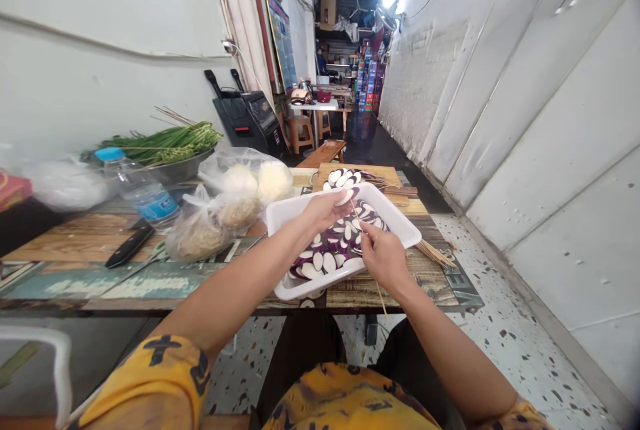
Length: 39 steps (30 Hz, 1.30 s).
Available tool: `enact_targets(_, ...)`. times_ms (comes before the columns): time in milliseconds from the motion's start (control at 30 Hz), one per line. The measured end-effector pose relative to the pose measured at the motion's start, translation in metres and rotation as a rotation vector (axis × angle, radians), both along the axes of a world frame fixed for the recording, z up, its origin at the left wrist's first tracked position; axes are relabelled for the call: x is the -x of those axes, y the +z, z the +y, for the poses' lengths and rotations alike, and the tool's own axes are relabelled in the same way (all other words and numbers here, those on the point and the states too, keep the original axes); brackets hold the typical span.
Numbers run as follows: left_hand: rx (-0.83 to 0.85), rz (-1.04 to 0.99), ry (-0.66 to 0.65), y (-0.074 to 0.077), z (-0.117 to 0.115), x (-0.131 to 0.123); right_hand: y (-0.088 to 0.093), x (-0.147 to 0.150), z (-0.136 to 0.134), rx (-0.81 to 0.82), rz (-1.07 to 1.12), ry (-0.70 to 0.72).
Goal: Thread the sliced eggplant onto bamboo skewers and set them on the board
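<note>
A white plastic tray (411, 233) lies in front of me, filled with many purple-skinned eggplant slices (319, 261) with pale flesh. Over the tray my left hand (327, 209) pinches an eggplant slice (349, 197). My right hand (384, 255) is closed round a thin wooden skewer (381, 293), whose lower end sticks out below the fist. The skewer's upper end meets or nearly touches the slice in my left hand; whether it has pierced it I cannot tell. Behind the tray, more eggplant slices (343, 178) are heaped on a wooden cutting board (385, 175).
Loose skewers (435, 253) lie right of the tray, and a brown-handled knife (401, 191) rests on the board. To the left are plastic bags of food (205, 233), a water bottle (145, 193), a black-handled knife (131, 247) and a bowl of green vegetables (187, 165).
</note>
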State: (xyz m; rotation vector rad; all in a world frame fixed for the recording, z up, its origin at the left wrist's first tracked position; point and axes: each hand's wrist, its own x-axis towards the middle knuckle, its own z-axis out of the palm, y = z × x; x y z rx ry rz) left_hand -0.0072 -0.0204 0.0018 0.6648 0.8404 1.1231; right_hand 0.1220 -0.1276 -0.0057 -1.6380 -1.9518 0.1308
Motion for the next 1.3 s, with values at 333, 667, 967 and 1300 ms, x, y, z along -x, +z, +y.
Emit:
enact_targets(333,-0.098,0.093,0.027,0.001,-0.008,-0.009,-0.006,-0.012,0.035,0.019,0.231,-0.034)
enact_targets(667,-0.041,0.127,-0.072,-0.001,-0.006,-0.006,-0.001,-0.025,0.049,0.029,0.346,0.159)
enact_targets(967,-0.53,0.914,-0.155,-0.015,0.008,-0.014,-0.011,-0.033,0.053,-0.046,0.52,-0.008)
enact_targets(1300,-0.72,1.165,-0.356,-0.037,0.02,-0.028,-0.013,-0.034,0.052,-0.025,0.668,0.005)
